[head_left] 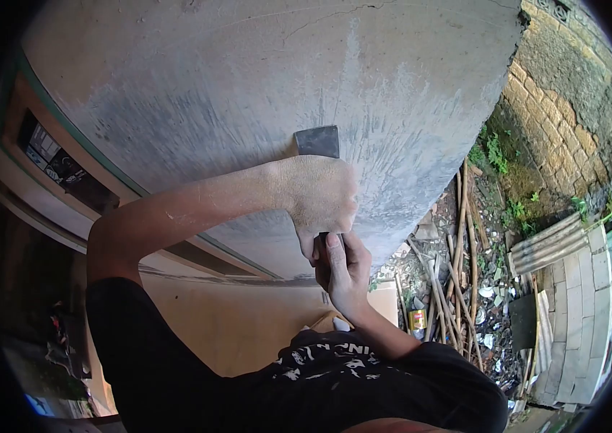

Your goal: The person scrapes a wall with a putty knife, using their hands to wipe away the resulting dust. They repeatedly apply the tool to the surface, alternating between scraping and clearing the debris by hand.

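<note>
A dark flat scraper blade [318, 141] rests against the worn, chalky wall [233, 123]. My left hand [322, 191], coated in pale dust, is closed round the scraper just below the blade, with its back toward me. Below it, my right hand [347, 274] is closed round the lower end of the handle, its thumb lying along it. Most of the handle is hidden by my hands. Bluish-grey scrape marks and whitish patches spread over the wall round the blade.
A green-edged window frame [129, 184] borders the wall on the left. To the right lie bamboo poles [457, 252], litter and a yellow container [418, 320]. Beyond are a corrugated sheet [551, 242] and a stone wall [551, 123]. A crack [335, 16] crosses the wall's upper part.
</note>
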`<move>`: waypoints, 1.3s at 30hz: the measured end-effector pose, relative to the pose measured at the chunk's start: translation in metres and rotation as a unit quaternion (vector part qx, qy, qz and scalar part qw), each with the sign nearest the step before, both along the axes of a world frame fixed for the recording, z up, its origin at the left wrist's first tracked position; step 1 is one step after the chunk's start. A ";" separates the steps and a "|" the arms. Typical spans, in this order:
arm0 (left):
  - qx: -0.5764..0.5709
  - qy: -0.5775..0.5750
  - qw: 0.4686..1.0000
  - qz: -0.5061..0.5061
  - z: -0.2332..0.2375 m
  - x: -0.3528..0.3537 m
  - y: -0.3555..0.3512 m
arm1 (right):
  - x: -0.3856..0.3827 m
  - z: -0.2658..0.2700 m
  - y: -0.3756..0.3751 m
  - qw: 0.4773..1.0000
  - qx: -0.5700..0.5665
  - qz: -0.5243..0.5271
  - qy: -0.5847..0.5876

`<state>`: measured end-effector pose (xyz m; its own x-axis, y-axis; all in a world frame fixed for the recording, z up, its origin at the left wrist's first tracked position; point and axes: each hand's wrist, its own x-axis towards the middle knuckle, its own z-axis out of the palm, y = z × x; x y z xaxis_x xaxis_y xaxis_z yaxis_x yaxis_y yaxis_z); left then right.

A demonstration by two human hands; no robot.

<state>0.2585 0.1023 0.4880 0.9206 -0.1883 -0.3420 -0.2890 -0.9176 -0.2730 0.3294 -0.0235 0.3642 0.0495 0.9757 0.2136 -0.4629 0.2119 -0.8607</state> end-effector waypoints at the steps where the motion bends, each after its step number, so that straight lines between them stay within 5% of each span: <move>1: 0.002 0.000 1.000 0.004 -0.002 -0.002 0.002 | -0.001 -0.001 0.000 1.000 -0.007 -0.012 -0.010; 9: -0.003 -0.009 1.000 0.021 -0.007 0.003 0.004 | 0.009 -0.007 0.005 0.992 0.009 -0.069 -0.108; 13: -0.020 0.001 1.000 0.018 -0.017 -0.001 0.011 | 0.001 0.002 0.000 0.992 -0.024 -0.085 -0.093; 15: -0.092 -0.065 0.991 -0.076 -0.021 -0.003 0.019 | 0.004 0.005 -0.002 0.993 -0.016 -0.067 -0.098; 28: -0.119 -0.055 0.989 -0.071 -0.018 -0.010 0.013 | -0.003 0.008 -0.011 0.995 -0.036 -0.044 -0.081; 32: -0.076 -0.004 0.994 -0.075 -0.027 -0.012 0.015 | -0.024 -0.029 0.004 0.982 0.020 -0.148 -0.118; 39: 0.010 -0.011 0.999 -0.033 0.006 -0.012 0.013 | -0.016 -0.005 0.014 0.980 0.021 -0.135 -0.142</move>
